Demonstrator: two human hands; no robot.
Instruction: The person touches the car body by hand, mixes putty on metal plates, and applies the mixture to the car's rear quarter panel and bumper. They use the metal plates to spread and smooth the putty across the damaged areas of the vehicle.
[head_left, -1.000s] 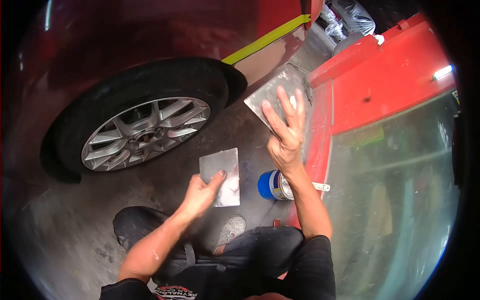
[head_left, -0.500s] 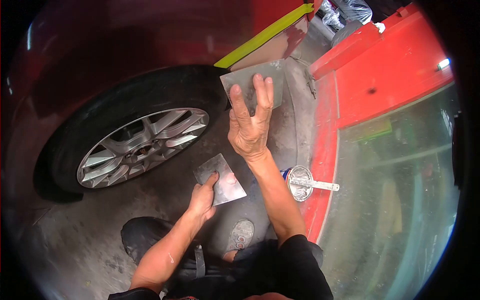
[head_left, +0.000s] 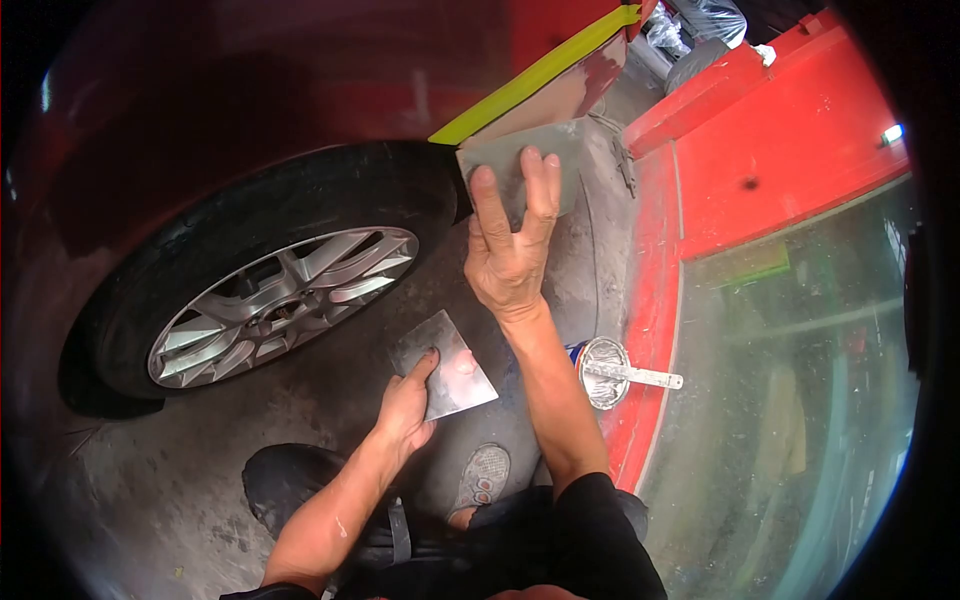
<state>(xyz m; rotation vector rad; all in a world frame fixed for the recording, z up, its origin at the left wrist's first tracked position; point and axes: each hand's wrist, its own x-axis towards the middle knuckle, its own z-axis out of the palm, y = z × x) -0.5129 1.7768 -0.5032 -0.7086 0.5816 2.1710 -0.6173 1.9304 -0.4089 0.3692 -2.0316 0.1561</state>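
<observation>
My right hand (head_left: 512, 250) holds a thin grey spreader plate (head_left: 562, 170), its fingers spread over the plate's face. The plate's upper edge lies against the lower car panel (head_left: 560, 98), just below a yellow-green tape strip (head_left: 535, 72). Lower and to the left, my left hand (head_left: 405, 405) grips a shiny metal plate (head_left: 455, 370) with the thumb on top. A smear of pinkish paste shows on that plate. Beside my right forearm is an open can (head_left: 604, 358) of greyish paste, with a flat stick (head_left: 650, 377) across it.
The car's wheel (head_left: 285, 310) is at the left, under the dark red body (head_left: 250, 70). A red panel (head_left: 770, 140) with a dusty glass pane (head_left: 780, 400) lies on the right. Plastic-wrapped items (head_left: 710, 25) are at the top right. My shoe (head_left: 484, 475) rests on the floor.
My right hand and its plate have shifted slightly right and down in the view. The car, wheel and can have also shifted a little. My left hand still holds its plate.
</observation>
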